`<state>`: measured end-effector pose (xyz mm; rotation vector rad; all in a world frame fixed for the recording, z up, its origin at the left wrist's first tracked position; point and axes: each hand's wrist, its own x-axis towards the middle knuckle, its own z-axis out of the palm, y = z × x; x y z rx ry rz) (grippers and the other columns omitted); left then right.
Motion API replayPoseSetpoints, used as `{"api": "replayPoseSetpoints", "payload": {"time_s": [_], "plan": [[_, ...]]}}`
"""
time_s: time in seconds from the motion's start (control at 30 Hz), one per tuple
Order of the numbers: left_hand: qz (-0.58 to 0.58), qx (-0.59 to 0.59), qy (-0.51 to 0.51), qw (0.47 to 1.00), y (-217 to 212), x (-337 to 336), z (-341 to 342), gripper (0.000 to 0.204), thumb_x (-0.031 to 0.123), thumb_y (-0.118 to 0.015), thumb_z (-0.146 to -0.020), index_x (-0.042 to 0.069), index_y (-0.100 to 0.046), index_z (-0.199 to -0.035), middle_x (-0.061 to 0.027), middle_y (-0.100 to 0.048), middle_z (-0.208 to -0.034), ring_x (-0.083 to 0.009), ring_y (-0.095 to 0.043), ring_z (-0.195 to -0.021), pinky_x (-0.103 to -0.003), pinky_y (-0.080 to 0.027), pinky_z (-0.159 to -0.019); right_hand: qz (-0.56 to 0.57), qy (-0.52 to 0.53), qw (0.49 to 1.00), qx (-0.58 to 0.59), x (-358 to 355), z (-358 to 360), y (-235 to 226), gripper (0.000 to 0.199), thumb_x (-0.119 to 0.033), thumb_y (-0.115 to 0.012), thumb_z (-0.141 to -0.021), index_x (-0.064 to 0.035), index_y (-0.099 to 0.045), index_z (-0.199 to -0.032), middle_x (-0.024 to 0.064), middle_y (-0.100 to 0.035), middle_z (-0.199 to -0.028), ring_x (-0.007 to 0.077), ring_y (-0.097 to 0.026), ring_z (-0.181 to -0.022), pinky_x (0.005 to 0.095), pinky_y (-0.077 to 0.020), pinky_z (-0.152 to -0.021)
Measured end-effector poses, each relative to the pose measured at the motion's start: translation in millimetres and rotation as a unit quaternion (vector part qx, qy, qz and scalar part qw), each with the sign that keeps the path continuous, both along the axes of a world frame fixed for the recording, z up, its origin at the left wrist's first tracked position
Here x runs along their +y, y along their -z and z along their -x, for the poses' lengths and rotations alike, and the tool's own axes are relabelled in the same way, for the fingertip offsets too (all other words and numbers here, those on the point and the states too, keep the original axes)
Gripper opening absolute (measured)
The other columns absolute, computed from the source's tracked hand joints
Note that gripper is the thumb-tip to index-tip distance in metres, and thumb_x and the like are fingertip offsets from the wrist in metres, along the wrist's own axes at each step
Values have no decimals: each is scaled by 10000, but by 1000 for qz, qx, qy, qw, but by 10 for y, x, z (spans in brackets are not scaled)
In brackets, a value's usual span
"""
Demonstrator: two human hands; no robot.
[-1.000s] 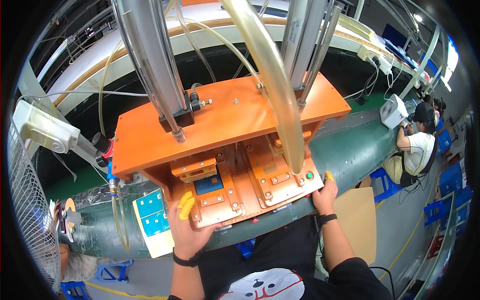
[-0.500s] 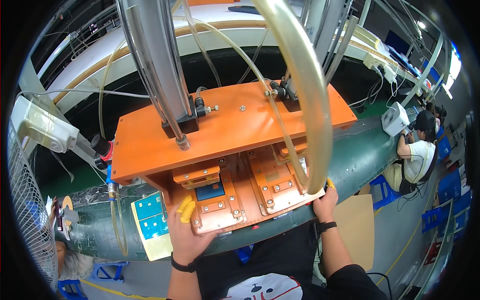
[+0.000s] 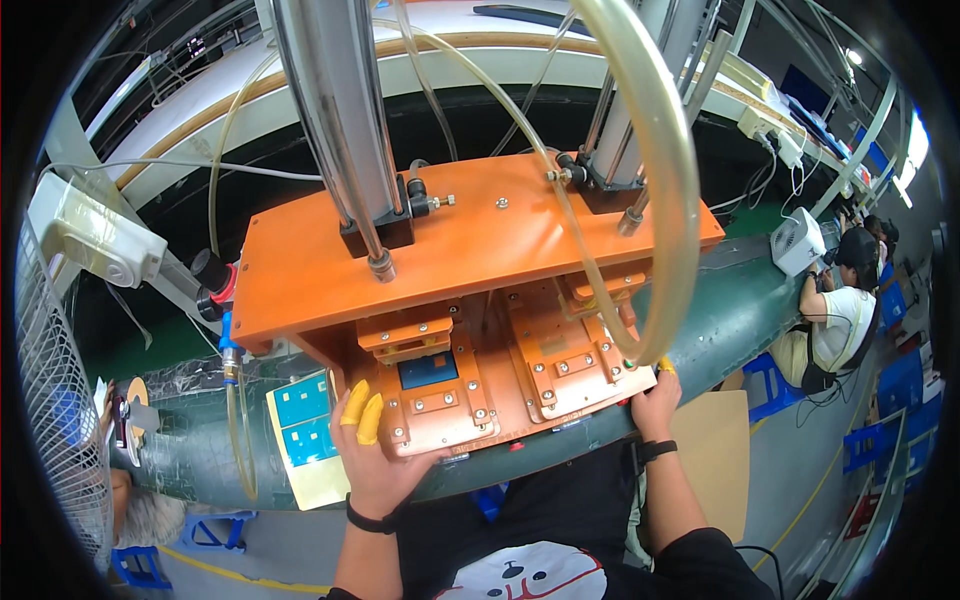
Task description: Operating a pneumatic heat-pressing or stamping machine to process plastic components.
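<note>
Plainly, a blue piece [image 3: 428, 371] lies in the left fixture [image 3: 435, 402] of the orange press [image 3: 480, 230]. The left hand [image 3: 378, 472] is spread at its near left corner; the right hand [image 3: 655, 408] is at the right corner, its grip I cannot tell

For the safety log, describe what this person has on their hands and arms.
The left hand has two yellow finger covers, the right hand at least one. A dark wristband shows on each side; the sleeves are short and black.

This is a factory workshop: an orange cylinder-topped press [image 3: 480, 235] stands between left hand [image 3: 378, 475] and right hand [image 3: 655, 408], a co-worker [image 3: 840, 320] sitting along the green bench [image 3: 722, 312] rightward of both.
</note>
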<state>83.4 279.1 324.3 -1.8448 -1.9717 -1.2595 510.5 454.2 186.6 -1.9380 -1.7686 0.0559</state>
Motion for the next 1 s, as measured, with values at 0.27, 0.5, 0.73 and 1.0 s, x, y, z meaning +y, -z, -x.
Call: {"api": "replayPoseSetpoints", "payload": {"time_s": [0.27,0.5,0.73,1.0], "plan": [[26,23,3,999,-36,-2,4,1102,450,-991,-535,23,-463,-1402,-192,-463,-1450,-425,-404,-1359,-535,-341,-1143,-11,-9,1000,-4,0,31,-39,586,-333,-666,-915,16,-540,-1368,235,-563,-1397,409,-460,-1380,505,-329,-1138],[16,37,9,999,-39,17,9,1090,442,-996,-527,26,-474,-1388,-177,-489,-1419,-416,-434,-1324,-524,-368,-1115,-28,-11,1000,4,-20,32,-42,589,-356,-664,-922,13,-545,-1366,232,-556,-1412,406,-435,-1404,507,-316,-1146],[-36,36,-23,998,117,-42,11,1111,495,-1000,-507,26,-474,-1367,-157,-499,-1371,-376,-455,-1286,-482,-399,-1067,-21,-3,1000,10,-18,37,-8,592,-353,-663,-927,17,-540,-1373,231,-557,-1407,403,-436,-1401,507,-309,-1152],[-35,44,-29,998,93,-20,7,1149,493,-1004,-491,28,-456,-1388,-163,-479,-1373,-384,-454,-1281,-488,-404,-1051,-33,-8,999,1,-14,26,-14,585,-357,-667,-922,13,-551,-1360,231,-565,-1392,408,-446,-1389,508,-318,-1144]]}}
